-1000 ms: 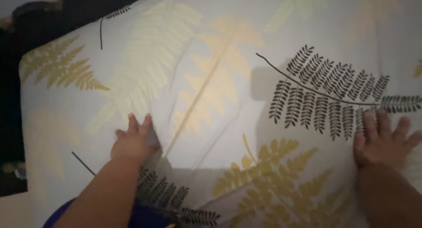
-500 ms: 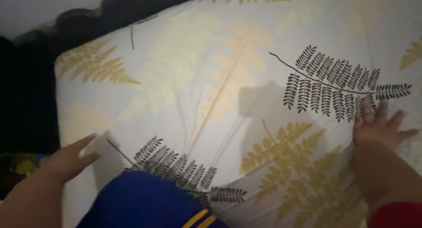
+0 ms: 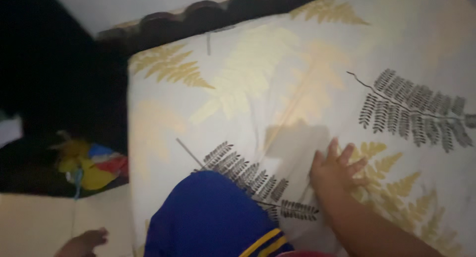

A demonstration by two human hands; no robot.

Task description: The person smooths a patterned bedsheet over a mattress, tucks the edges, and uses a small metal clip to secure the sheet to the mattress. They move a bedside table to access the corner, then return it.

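A pale cotton bedsheet printed with fern leaves (image 3: 297, 88) covers the mattress and fills the view from 11 o'clock round to 5 o'clock. The cloth looks thin and soft, with long shallow creases running from the middle toward 12 o'clock. I count two dark charcoal fern sprigs – one at 3 o'clock, one near the centre toward 6 – and several yellow ones in mustard and faded straw tones.

The right hand (image 3: 337, 170) lies palm down on the sheet just right of centre, toward 5 o'clock, fingers spread apart and flat against the fabric, clamped on nothing. Its forearm runs off toward 5 o'clock.

The left hand (image 3: 84, 242) shows only partly at 7 o'clock, low over the pale smooth floor (image 3: 39, 222), well apart from the sheet; it is blurred and dim, and I cannot tell whether its fingers are apart or curled.

One knee in blue cloth with a yellow stripe (image 3: 208, 217) presses against the sheet's near edge at 6 o'clock.

Along 12 o'clock runs a dark carved headboard with a scalloped top (image 3: 198, 16) – rounded lumps, hard-looking. At 9 o'clock, in the shadow beside the bed, lies one crumpled bundle of yellow, red and blue stuff (image 3: 91, 165); its material is too dark to tell.
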